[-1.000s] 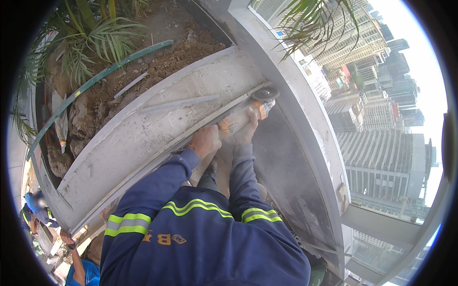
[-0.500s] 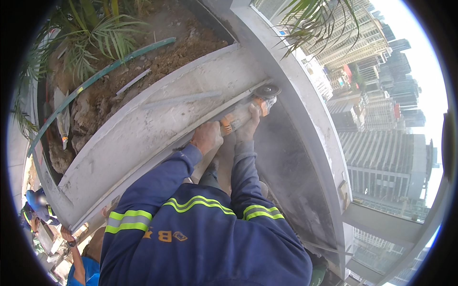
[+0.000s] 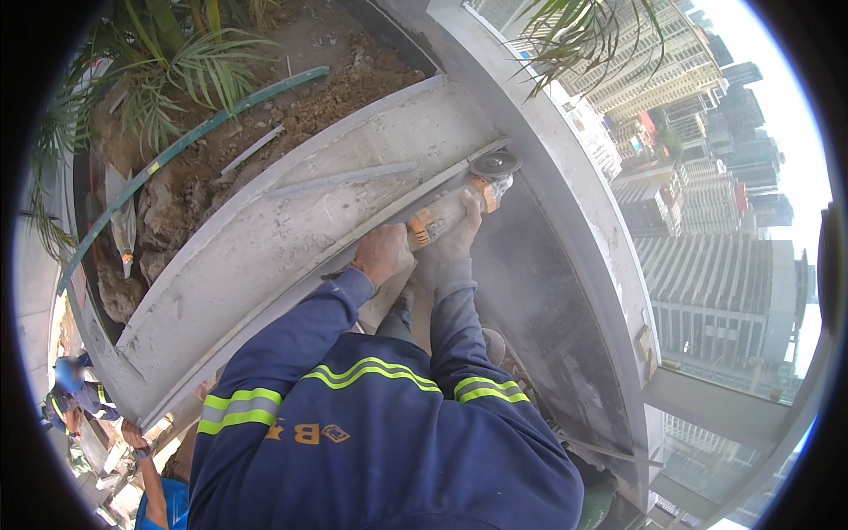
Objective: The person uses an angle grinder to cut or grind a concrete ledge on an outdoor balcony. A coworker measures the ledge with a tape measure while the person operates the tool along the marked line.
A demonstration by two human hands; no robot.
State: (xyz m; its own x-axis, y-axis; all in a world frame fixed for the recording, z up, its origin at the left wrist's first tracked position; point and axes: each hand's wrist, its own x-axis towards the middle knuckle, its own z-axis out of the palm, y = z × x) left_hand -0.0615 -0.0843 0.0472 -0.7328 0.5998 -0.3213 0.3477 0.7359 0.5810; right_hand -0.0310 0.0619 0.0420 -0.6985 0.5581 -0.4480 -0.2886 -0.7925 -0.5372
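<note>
Looking down over a navy sweatshirt [image 3: 380, 468] with yellow-green reflective bands, across the lower centre of the frame. Facing high-rise buildings [image 3: 707, 283] down the right side, beyond a pale curved parapet [image 3: 574, 177]. Leaning toward a dusty concrete planter wall [image 3: 291, 212], sweeping from lower left to upper centre. Showing broken soil [image 3: 181, 212] and palm fronds [image 3: 212, 75] at upper left, with a green tube [image 3: 152, 168] arching across.

Holding an angle grinder [image 3: 446, 216] just above the frame's centre, in a two-handed grasp. Lying from the hands toward the upper right, slanting along its long axis nearly parallel to the planter wall's lower-right edge. Wrapping the right hand [image 3: 462, 228] around the body near the front, closer to the working end than the left, with the forearm nearly upright in the frame. Clenching the left hand [image 3: 382, 254] around the rear, knuckles upward, with the forearm slanting in from lower left. Carrying the cutting disc [image 3: 495, 163] at the upper-right tip, just beside the end of that edge; cannot tell whether touching.
</note>
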